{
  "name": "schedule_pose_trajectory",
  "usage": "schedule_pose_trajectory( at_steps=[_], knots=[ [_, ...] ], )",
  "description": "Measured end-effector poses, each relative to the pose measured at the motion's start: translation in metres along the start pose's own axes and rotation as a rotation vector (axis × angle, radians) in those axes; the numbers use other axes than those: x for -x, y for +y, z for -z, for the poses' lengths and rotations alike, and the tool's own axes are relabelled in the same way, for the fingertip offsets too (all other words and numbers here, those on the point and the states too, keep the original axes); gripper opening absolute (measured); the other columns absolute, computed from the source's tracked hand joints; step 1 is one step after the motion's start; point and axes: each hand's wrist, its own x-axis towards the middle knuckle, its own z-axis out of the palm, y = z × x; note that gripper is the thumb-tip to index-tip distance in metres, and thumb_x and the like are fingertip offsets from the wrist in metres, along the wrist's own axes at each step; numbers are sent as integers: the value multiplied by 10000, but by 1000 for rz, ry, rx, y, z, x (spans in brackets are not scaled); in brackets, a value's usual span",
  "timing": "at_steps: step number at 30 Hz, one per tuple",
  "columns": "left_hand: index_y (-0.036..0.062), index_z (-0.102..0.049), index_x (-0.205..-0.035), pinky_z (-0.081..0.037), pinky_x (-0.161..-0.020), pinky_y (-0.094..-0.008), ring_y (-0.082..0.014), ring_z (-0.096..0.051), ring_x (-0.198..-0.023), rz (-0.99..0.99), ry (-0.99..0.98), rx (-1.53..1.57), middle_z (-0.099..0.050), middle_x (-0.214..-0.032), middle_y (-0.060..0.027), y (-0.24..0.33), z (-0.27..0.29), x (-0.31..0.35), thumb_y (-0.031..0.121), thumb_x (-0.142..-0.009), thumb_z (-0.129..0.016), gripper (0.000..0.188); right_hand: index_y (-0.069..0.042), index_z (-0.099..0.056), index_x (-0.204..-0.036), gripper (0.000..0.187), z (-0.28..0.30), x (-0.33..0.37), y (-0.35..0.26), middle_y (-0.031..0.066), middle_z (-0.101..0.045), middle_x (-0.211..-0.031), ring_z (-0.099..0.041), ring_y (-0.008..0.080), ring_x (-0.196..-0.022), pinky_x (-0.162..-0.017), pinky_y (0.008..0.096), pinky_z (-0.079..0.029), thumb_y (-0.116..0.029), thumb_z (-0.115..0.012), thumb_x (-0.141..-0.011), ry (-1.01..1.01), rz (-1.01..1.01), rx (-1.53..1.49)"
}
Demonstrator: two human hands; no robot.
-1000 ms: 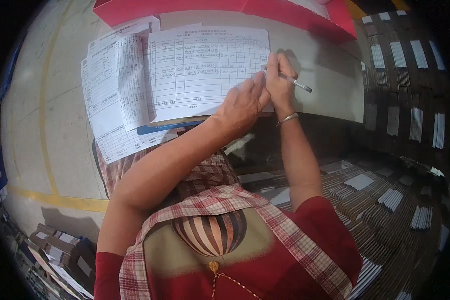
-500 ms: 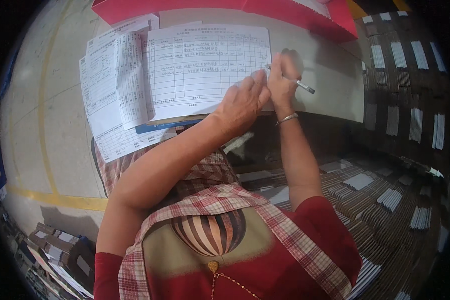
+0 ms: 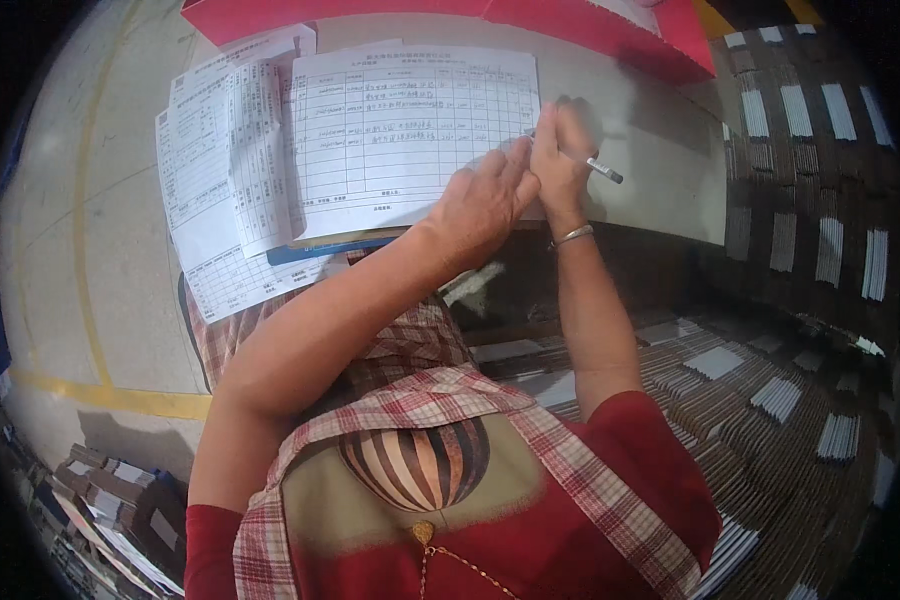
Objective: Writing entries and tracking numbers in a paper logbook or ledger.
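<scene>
My right hand is closed around a pen, its tip resting near the right edge of a printed form sheet. Handwriting fills several rows of the form's table. My left hand lies on the lower right part of the sheet, fingers stretched out and pressing it down, fingertips close to the pen tip. Beneath the form, the edge of a blue clipboard shows. More printed sheets lie to the left, partly folded over and overlapping the form.
A pink box edge runs along the far side of the pale table surface. Stacks of flat cardboard stand at the right, and more lie below my right arm. Bundled cardboard sits on the floor at lower left.
The whole view has shifted very slightly. Both hands keep nearly the same place on the form, with the pen still in my right hand.
</scene>
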Motion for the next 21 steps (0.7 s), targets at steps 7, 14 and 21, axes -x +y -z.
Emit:
schedule_pose_trajectory(
  at_steps=[7,14,21],
  knots=[
    [34,-494,-1193,-575,-731,-324,-273,-536,-1059,11,-52,11,-395,-1454,-217,1,3,0,85,-740,-611,471,-21,-499,-736,297,1,2,-3,157,-541,-623,-540,316,-541,-536,406,-432,-207,-575,-955,-4,-31,-6],
    [37,-496,-1201,-574,-730,-327,-271,-532,-1074,18,-40,0,-393,-1460,-206,2,2,-1,83,-751,-602,464,-27,-514,-736,292,2,1,-2,161,-537,-617,-541,317,-541,-538,408,-435,-212,-570,-954,-20,-26,1],
    [48,-475,-1204,-572,-753,-345,-279,-525,-1086,21,-55,50,-379,-1464,-189,1,4,-1,80,-738,-619,488,-28,-520,-742,271,2,2,0,166,-551,-630,-547,322,-552,-540,408,-437,-194,-569,-950,48,-44,-20]
  ],
)
